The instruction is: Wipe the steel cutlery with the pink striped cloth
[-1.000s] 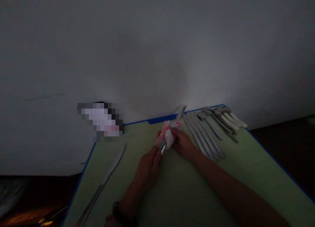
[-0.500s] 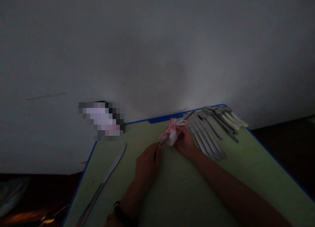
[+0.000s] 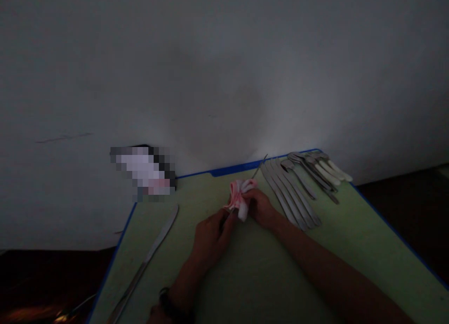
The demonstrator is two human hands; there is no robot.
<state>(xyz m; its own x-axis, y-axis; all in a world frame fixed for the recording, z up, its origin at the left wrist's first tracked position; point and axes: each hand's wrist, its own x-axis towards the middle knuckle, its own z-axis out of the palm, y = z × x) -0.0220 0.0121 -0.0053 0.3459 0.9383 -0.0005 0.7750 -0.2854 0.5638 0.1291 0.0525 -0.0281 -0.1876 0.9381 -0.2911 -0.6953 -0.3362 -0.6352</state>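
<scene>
My left hand (image 3: 211, 233) is closed on the handle end of a table knife (image 3: 260, 165), whose blade tip sticks out beyond a crumpled pink-and-white cloth (image 3: 240, 196). My right hand (image 3: 261, 207) grips that cloth, wrapped round the middle of the knife. Both hands are above the middle of a green mat (image 3: 315, 263) with a blue edge. The scene is dim, and most of the knife is hidden by the cloth and my fingers.
A row of several knives (image 3: 291, 193) lies right of my hands, with spoons and pale-handled cutlery (image 3: 324, 170) beyond. A single knife (image 3: 147, 261) lies on the mat's left side. A blurred object (image 3: 143, 172) sits at the wall. A grey wall rises behind.
My right hand has slid the cloth back along the knife toward my left hand, after pushing it toward the tip. The blade tip shows again beyond the cloth.
</scene>
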